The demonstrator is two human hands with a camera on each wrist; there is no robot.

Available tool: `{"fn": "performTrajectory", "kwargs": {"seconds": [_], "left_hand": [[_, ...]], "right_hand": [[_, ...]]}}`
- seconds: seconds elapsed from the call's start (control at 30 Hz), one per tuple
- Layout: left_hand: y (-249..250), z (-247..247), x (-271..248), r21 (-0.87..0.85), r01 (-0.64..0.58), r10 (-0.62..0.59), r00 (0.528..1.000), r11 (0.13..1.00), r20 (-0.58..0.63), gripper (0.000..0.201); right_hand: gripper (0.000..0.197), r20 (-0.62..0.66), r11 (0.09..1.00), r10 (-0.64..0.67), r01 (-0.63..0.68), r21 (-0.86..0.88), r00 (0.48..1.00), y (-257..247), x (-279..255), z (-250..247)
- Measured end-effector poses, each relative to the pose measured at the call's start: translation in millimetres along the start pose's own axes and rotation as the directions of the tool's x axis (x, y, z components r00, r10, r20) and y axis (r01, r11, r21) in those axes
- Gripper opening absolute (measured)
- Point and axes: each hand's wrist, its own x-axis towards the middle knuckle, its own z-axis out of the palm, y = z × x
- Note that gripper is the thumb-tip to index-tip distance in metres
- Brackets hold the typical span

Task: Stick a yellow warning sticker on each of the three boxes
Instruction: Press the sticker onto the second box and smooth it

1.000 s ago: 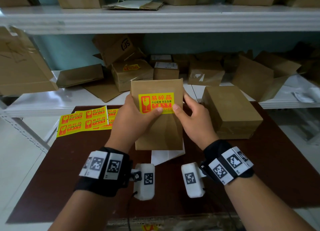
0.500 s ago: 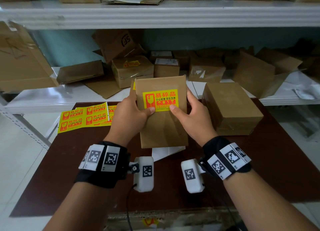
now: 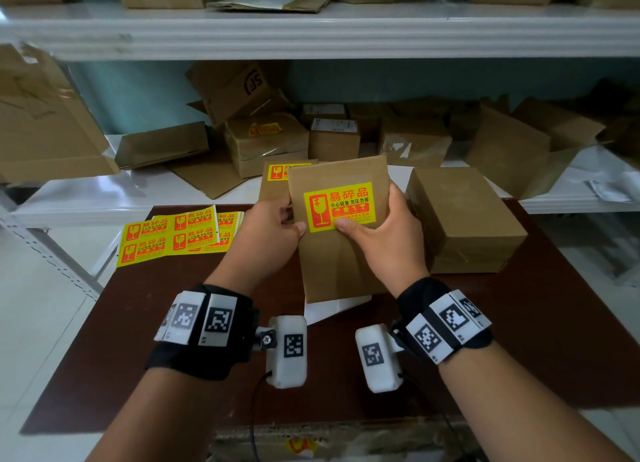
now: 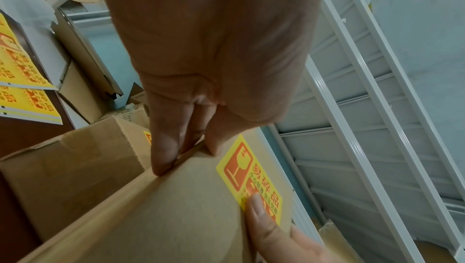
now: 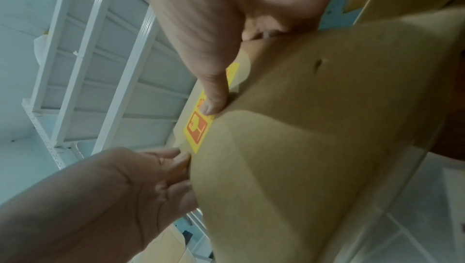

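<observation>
I hold a flat brown box (image 3: 339, 264) upright over the table, a yellow warning sticker (image 3: 341, 207) on its front. My left hand (image 3: 277, 229) grips its left edge, the thumb on the front face just left of the sticker; the left wrist view shows the fingertips (image 4: 161, 160) curled on that edge. My right hand (image 3: 377, 226) grips the right edge, and its thumb (image 5: 214, 96) presses the sticker's lower edge. A second box (image 3: 273, 187) with a sticker stands behind. A plain third box (image 3: 464, 219) lies to the right.
Sheets of yellow stickers (image 3: 176, 234) lie at the dark table's (image 3: 519, 340) far left corner. A white backing sheet (image 3: 332, 309) lies under the held box. White shelves (image 3: 86, 201) behind carry several cardboard boxes.
The held box has shifted right, uncovering the stickered box behind it. My left thumb has slid left off the sticker; the right thumb stays on its lower edge.
</observation>
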Motion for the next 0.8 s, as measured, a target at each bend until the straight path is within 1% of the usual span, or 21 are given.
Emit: {"fn": "performTrajectory", "kwargs": {"seconds": [0.1,0.17,0.2,0.3,0.33,0.43,0.5,0.53,0.6,0.63,0.73,0.8], "left_hand": [[-1,-3,1,0.015,0.018,-0.018,1.0,1.0,-0.017,0.032],[-2,-5,2,0.024,0.028,-0.027,0.999,0.999,-0.027,0.031],[-2,-6,2,0.019,0.031,-0.031,0.999,0.999,-0.027,0.032],[-1,-7,2,-0.003,0.043,-0.043,0.999,0.999,-0.027,0.036],[-1,-7,1,-0.008,0.042,-0.042,0.999,0.999,-0.025,0.036],[-1,-7,3,-0.017,0.048,-0.048,0.998,0.999,-0.033,0.032],[-2,-7,4,-0.018,0.042,-0.043,0.997,0.999,-0.07,0.023],[-2,-7,4,-0.004,0.034,-0.035,0.995,0.999,-0.099,0.023],[-3,-6,4,0.06,0.007,0.004,0.986,0.998,-0.168,0.032],[-4,-6,4,0.104,-0.012,0.033,0.978,0.994,-0.204,0.033],[-7,-7,3,0.147,-0.024,0.062,0.965,0.989,-0.256,0.027],[-8,-9,5,0.145,-0.017,0.055,0.962,0.989,-0.267,0.029]], "right_hand": [[0.07,0.032,0.997,-0.046,0.048,-0.06,0.998,-1,3,-4],[0.06,0.071,0.996,-0.059,0.064,-0.066,0.996,0,4,-4],[0.059,0.091,0.996,-0.062,0.068,-0.062,0.994,1,5,-4],[0.065,0.146,0.996,-0.069,0.077,-0.048,0.987,5,9,-6],[0.064,0.162,0.995,-0.076,0.084,-0.044,0.984,6,10,-7],[0.051,0.175,0.994,-0.095,0.103,-0.039,0.98,6,11,-12],[0.044,0.179,0.997,-0.081,0.08,0.009,0.981,5,11,-13],[0.044,0.182,0.997,-0.064,0.058,0.041,0.981,4,10,-13],[0.045,0.177,0.996,-0.034,0.018,0.092,0.984,2,9,-11],[0.045,0.172,0.994,-0.025,0.007,0.108,0.985,1,7,-10],[0.047,0.185,0.993,-0.029,0.007,0.118,0.982,-4,3,-6],[0.05,0.193,0.995,-0.047,0.028,0.1,0.98,-5,1,-5]]}}
